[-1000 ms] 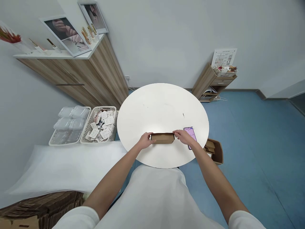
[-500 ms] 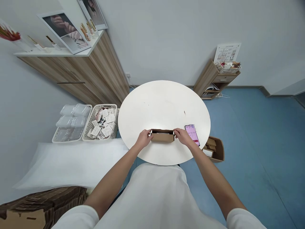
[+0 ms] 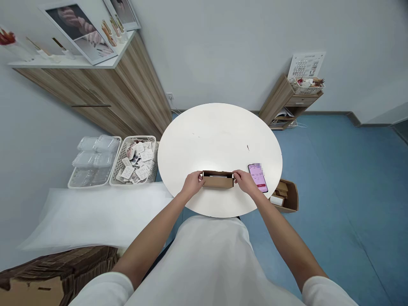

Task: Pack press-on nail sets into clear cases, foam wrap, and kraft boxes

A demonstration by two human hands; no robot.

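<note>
A small brown cardboard box (image 3: 218,182) with its top open sits on the round white table (image 3: 219,136), close to my body. Something pale shows inside it, too small to make out. My left hand (image 3: 193,183) grips the box's left end, fingers curled at the edge. At the opposite end, my right hand (image 3: 244,180) pinches the right edge of the box. Just right of that hand lies a phone (image 3: 258,177) with a pink timer screen.
Left of the table stand a white basket of printed cards (image 3: 135,161) and a basket of clear plastic cases (image 3: 95,159). A larger carton (image 3: 290,196) with folded cardboard sits at lower right. A wooden cabinet (image 3: 127,85) and a small shelf (image 3: 290,102) stand behind.
Both hands keep their hold on the box's ends, and the box stays in nearly the same place. The camera view has shifted slightly.
</note>
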